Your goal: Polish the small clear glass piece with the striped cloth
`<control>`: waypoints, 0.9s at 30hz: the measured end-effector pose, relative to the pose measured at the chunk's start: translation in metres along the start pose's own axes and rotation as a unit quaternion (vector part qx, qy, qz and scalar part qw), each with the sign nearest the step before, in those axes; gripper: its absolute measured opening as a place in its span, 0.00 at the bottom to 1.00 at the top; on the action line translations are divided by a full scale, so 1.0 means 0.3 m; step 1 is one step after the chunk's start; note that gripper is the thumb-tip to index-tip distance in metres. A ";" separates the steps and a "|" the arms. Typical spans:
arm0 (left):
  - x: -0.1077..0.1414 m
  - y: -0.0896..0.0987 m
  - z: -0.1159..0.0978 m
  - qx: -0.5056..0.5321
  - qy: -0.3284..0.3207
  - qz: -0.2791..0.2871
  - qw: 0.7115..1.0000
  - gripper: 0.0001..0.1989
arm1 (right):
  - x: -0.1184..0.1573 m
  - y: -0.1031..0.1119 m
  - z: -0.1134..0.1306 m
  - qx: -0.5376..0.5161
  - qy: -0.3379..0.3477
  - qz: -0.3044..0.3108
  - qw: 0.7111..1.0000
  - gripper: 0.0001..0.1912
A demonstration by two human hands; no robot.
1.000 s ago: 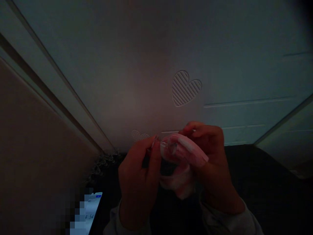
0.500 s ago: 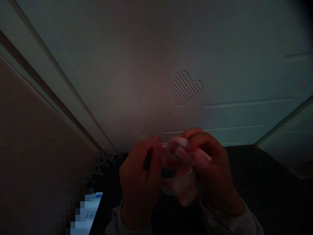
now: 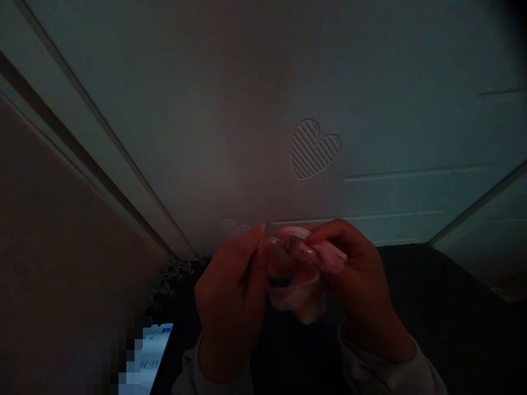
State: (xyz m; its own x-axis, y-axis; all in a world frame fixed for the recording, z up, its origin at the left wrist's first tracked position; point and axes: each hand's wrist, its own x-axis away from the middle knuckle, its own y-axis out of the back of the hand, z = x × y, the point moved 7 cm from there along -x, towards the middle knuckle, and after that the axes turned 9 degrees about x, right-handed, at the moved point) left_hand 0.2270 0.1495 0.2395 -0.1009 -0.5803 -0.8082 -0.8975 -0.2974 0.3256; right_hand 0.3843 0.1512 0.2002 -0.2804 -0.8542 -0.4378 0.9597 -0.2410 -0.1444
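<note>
Between my two hands is a soft pink-and-white cloth (image 3: 298,299), bent into a loop with its lower part hanging down. A thin, clear, shiny plastic piece (image 3: 284,241) runs across the top of the loop. My left hand (image 3: 233,299) pinches the left end of this plastic between thumb and fingertips. My right hand (image 3: 356,269) is closed on a bunched pink end of the cloth, its thumb and index finger pressed together there. In the dim light I cannot tell exactly what kind of article the cloth is.
A lit phone (image 3: 152,356) lies at the lower left, partly blurred out. Dark covering (image 3: 444,307) spreads under my hands, with ruffled trim (image 3: 171,274) at its left edge. Behind stands a pale panel (image 3: 230,137) with carved hearts (image 3: 315,151) and grooves.
The right hand has shifted slightly left, bringing the bunched pink end nearer the left hand. The hanging cloth has risen a little. Both hands keep their hold.
</note>
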 end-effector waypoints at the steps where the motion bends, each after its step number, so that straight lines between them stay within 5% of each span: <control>1: -0.001 0.001 0.000 -0.001 -0.003 -0.001 1.000 0.08 | 0.001 -0.002 0.000 0.002 -0.002 0.002 1.000 0.09; 27: -0.011 -0.011 0.015 0.032 0.048 0.010 0.998 0.08 | 0.002 -0.026 0.026 0.036 0.032 0.059 0.997 0.07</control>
State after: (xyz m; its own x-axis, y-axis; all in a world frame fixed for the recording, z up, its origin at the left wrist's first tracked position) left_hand 0.2283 0.1559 0.2390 -0.0806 -0.6569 -0.7497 -0.9217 -0.2371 0.3069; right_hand 0.3769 0.1489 0.2081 -0.1641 -0.8482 -0.5036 0.9842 -0.1755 -0.0251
